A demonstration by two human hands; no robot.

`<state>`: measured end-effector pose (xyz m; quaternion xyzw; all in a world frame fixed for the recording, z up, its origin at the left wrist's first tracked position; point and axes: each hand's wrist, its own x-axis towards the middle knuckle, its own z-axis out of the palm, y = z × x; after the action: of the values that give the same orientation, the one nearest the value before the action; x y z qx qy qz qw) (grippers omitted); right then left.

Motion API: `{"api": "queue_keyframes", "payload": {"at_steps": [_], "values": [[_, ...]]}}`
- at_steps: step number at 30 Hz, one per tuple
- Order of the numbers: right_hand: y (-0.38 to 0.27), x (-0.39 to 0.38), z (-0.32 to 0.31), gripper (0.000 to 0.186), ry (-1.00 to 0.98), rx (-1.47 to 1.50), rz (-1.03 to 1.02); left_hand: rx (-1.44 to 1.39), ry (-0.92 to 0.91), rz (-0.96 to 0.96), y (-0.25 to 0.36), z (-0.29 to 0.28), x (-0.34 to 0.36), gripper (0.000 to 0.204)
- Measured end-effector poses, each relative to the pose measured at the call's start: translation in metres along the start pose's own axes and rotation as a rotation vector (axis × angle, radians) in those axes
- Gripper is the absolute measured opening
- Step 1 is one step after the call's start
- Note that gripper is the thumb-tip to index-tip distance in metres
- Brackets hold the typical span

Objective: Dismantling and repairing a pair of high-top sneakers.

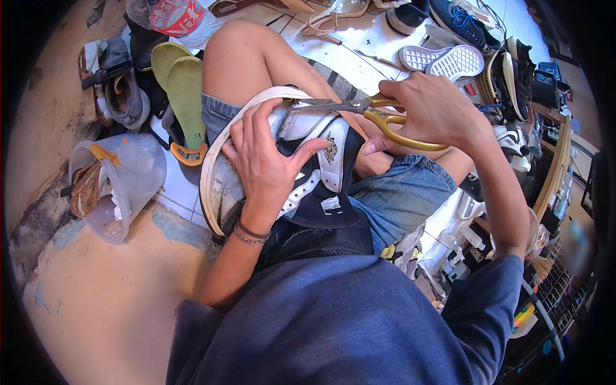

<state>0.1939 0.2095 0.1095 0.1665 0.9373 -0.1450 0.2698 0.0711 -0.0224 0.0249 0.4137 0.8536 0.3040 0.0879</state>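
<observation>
A white and black high-top sneaker (pixel 331 157) lies on its side across my lap, its pale sole edge curving round on the left. My left hand (pixel 266 160) grips the shoe, fingers pressed over its white side near the sole and thumb toward the ankle flap. In my right hand (pixel 439 109) is a pair of scissors (pixel 399 131) with gold handles, fingers wrapped round the loops. Their metal blades point left and touch or lie just over the shoe by my left fingertips. How far the blades are apart, I cannot tell.
At left stand a translucent bucket (pixel 138 183) with scraps, green insoles (pixel 186 90), a grey sneaker (pixel 125 96) and a plastic bottle (pixel 183 22). White-patterned soles (pixel 455 62) and a blue shoe (pixel 462 25) lie ahead on the tiles. Cluttered shelving (pixel 557 167) runs along the right.
</observation>
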Motion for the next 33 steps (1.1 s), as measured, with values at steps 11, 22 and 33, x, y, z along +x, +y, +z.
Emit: {"api": "queue_keyframes", "payload": {"at_steps": [11,22,33], "values": [[0.072,0.023,0.039,0.049,0.289,0.341,-0.266,-0.018,0.046,0.015,-0.009,0.000,0.001,0.084],[0.100,0.058,0.166,0.044,0.555,0.425,0.349,-0.049,-0.010,0.006,-0.002,-0.003,-0.001,0.079],[-0.084,-0.002,0.119,0.074,0.856,0.984,0.026,-0.170,-0.055,0.133,0.034,-0.053,0.005,0.023]]}}
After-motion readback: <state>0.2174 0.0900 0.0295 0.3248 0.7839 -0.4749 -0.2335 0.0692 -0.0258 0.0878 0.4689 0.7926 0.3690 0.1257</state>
